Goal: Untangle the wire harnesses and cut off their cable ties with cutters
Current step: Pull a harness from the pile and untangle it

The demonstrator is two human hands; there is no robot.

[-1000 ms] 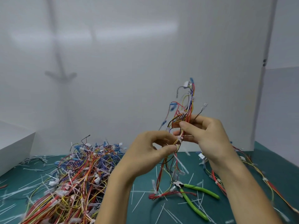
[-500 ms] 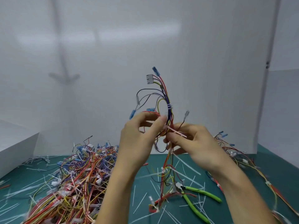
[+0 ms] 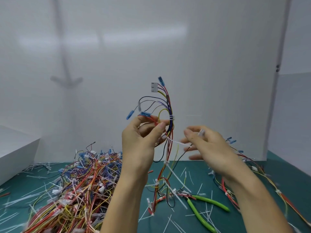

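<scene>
Pinches wire harness (image 3: 170, 111) at frame centre between curled fingers (image 3: 161, 126) of left hand (image 3: 139, 148), bundle upright, connectors fanned above. Cannot tell whether blurred, curled fingers (image 3: 190, 134) of right hand (image 3: 210, 147) grip cable tie (image 3: 176, 142) jutting from the bundle. Lower right: green-handled cutters (image 3: 196, 212) flat on desk (image 3: 292, 167). Lower left: harness pile (image 3: 75, 190).

Left hand (image 3: 139, 147) pinches the upright wire harness (image 3: 170, 106); right hand (image 3: 210, 148) blurred.
</scene>
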